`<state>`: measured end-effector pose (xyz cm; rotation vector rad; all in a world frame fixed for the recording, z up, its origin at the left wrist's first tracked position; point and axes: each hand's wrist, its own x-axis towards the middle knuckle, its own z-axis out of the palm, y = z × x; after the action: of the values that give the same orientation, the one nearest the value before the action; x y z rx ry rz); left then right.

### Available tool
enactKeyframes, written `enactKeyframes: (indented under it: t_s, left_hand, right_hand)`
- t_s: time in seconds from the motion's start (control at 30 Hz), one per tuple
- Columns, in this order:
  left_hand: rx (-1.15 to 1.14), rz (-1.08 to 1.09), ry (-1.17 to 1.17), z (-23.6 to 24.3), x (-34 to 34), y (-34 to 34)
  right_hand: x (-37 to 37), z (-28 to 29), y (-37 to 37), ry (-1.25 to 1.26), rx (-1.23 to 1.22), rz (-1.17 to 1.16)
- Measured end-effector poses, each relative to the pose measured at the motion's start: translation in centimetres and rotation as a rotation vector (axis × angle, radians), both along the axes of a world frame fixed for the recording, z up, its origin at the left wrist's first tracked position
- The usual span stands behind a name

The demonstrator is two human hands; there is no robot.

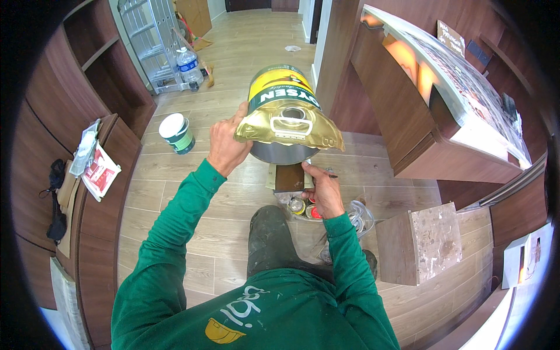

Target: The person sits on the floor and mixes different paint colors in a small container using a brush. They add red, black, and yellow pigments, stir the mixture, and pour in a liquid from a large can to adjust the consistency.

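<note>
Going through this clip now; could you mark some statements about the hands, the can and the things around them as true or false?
1. The left hand holds the large gold-topped can. True.
2. The can stands upright. False: it is tilted, its top facing the person.
3. The right hand grips the handle on the can's top. False: it is at the brown rectangular piece below the can.
4. A white-topped bucket stands on the floor left of the can. True.
5. The water bottle is beside the ladder. True.
</note>
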<state>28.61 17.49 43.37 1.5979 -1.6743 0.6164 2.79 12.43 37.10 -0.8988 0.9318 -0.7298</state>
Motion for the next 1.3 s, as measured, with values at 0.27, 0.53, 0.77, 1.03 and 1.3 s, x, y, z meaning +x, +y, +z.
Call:
enactKeyframes:
  t_s: [0.27, 0.53, 0.77, 1.03, 1.3]
  left_hand:
    - [-0.015, -0.001, -0.02, 0.3, -0.17, -0.07]
    - [-0.041, -0.029, -0.027, 0.53, -0.45, -0.22]
    - [-0.043, -0.032, -0.037, 0.36, -0.35, -0.36]
    - [-0.036, -0.028, -0.056, 0.72, -0.56, -0.28]
    - [-0.066, -0.061, -0.054, 0.61, -0.36, -0.47]
  right_hand:
    - [-0.13, 0.21, -0.09, -0.014, -0.015, 0.0]
    - [-0.2, 0.2, -0.02, -0.025, -0.011, -0.025]
    - [-0.2, 0.51, -0.05, -0.031, 0.001, -0.034]
    - [-0.24, 0.46, -0.15, -0.036, -0.009, -0.036]
    - [-0.34, 0.23, -0.4, -0.015, -0.019, -0.009]
